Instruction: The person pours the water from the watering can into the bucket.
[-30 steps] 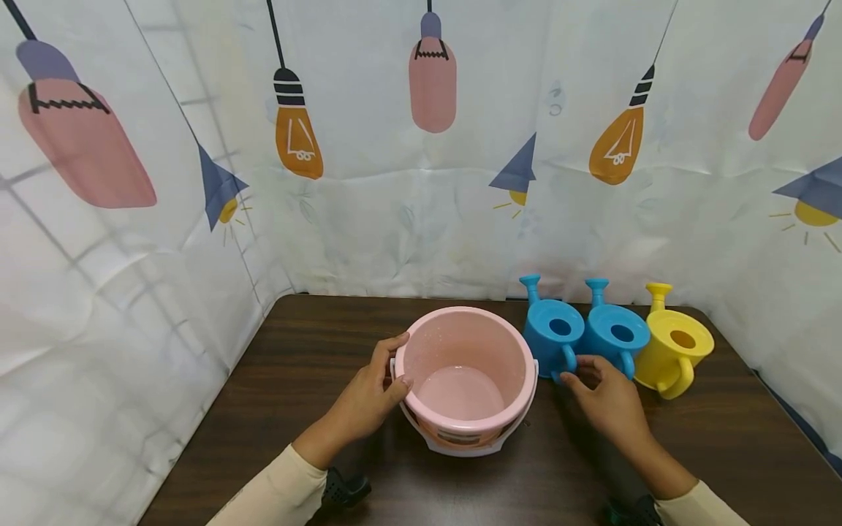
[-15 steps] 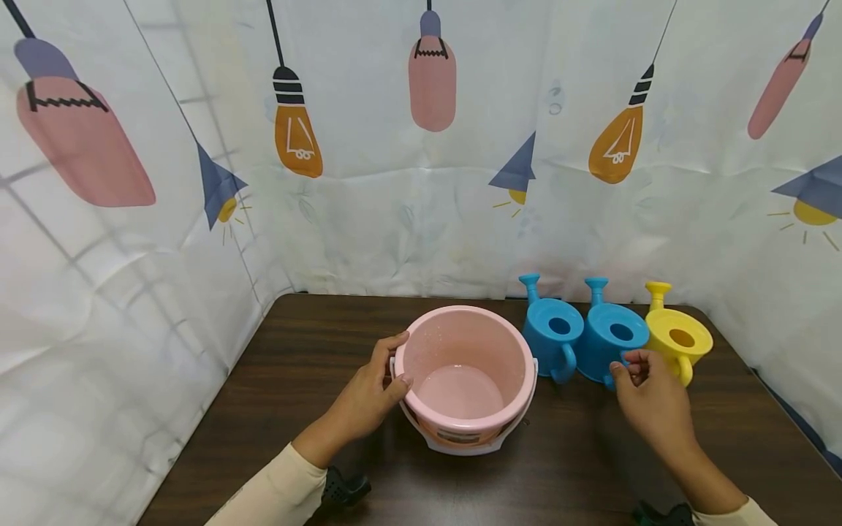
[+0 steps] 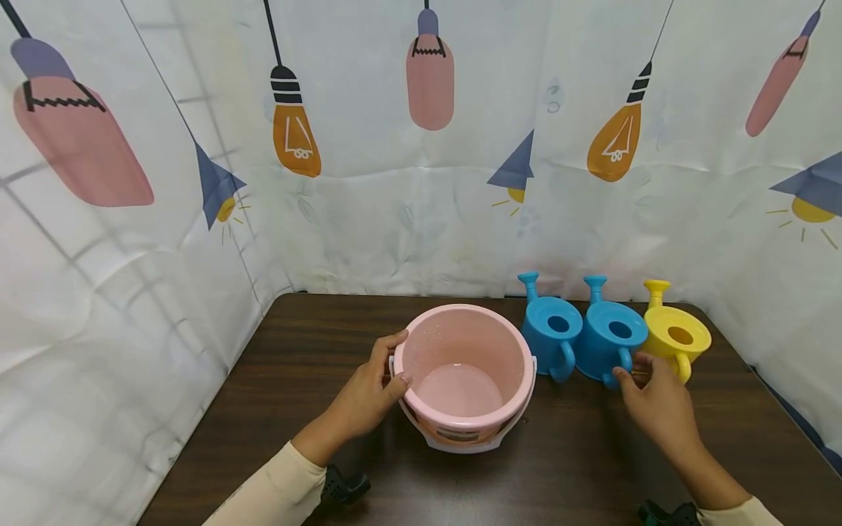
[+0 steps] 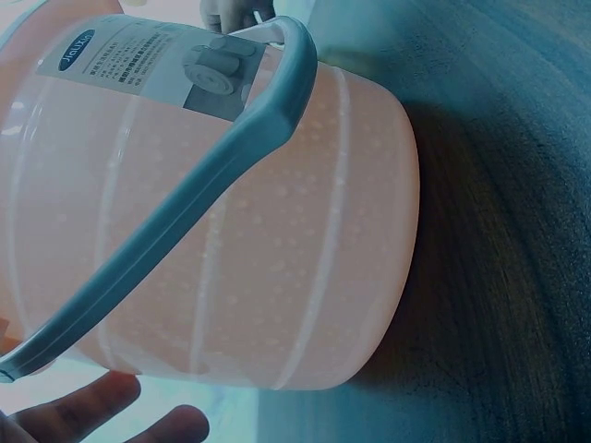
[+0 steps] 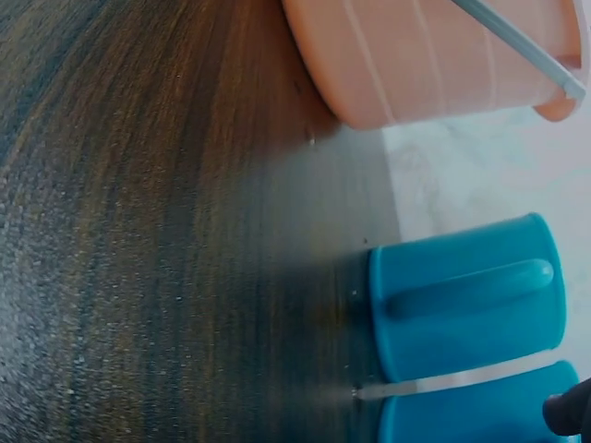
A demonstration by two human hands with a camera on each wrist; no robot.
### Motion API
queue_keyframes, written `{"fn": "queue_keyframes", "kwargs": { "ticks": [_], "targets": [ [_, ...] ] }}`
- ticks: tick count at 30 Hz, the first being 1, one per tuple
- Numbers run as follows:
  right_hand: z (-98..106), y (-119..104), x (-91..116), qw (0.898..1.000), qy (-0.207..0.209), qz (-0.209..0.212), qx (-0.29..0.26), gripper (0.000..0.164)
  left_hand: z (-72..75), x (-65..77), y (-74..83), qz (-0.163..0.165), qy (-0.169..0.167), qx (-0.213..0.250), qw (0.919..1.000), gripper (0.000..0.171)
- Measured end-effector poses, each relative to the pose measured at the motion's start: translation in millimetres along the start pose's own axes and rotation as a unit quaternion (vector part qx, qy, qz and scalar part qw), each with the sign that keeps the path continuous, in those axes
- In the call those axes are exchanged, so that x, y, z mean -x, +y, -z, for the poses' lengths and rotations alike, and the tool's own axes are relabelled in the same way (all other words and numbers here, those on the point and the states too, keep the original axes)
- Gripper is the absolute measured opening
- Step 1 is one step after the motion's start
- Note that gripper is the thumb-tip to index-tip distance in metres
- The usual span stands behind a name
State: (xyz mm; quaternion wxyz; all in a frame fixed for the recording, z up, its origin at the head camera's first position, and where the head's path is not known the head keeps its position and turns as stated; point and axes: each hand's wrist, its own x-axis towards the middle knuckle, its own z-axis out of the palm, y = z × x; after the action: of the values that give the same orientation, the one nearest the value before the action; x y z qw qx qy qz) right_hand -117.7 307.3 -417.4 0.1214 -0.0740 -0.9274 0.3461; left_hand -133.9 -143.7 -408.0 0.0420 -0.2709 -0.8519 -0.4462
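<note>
Under the pink bucket [image 4: 212, 212], possibly left fingers [image 4: 102, 415], unseen overhead.

1. The pink bucket [image 3: 465, 372] stands upright and open on the table, its pale handle folded down against the front wall, a label on that side.
2. The middle blue watering can [image 3: 610, 339] stands upright just right of the bucket, touching the blue and yellow cans beside it, spout pointing away.
</note>
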Motion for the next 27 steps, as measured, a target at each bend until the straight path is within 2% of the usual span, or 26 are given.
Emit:
{"fn": "queue_keyframes", "kwargs": {
  "ticks": [5, 9, 16, 21, 27],
  "targets": [
    [-3, 6, -3, 0.999, -0.039, -0.027, 0.027, 0.060, 0.2, 0.3, -0.2, 0.002, 0.000, -0.001, 1.0000, 0.063],
    [-6, 10, -4, 0.998, -0.046, -0.031, 0.035, 0.058, 0.1, 0.6, 0.0, 0.002, 0.004, -0.004, 1.0000, 0.063],
    [-13, 14, -3, 0.999, -0.016, -0.005, 0.036, 0.033, 0.0, -0.1, 0.1, -0.004, 0.001, -0.001, 1.0000, 0.063],
    [-17, 15, -2, 0.999, 0.013, 0.024, 0.032, 0.028, 0.3, -0.2, 0.2, -0.005, -0.001, 0.001, 1.0000, 0.063],
    [-20, 17, -1, 0.998, 0.035, 0.033, 0.042, 0.027, 0.3, 0.1, -0.9, -0.002, 0.000, 0.002, 1.0000, 0.063]
  ]
}}
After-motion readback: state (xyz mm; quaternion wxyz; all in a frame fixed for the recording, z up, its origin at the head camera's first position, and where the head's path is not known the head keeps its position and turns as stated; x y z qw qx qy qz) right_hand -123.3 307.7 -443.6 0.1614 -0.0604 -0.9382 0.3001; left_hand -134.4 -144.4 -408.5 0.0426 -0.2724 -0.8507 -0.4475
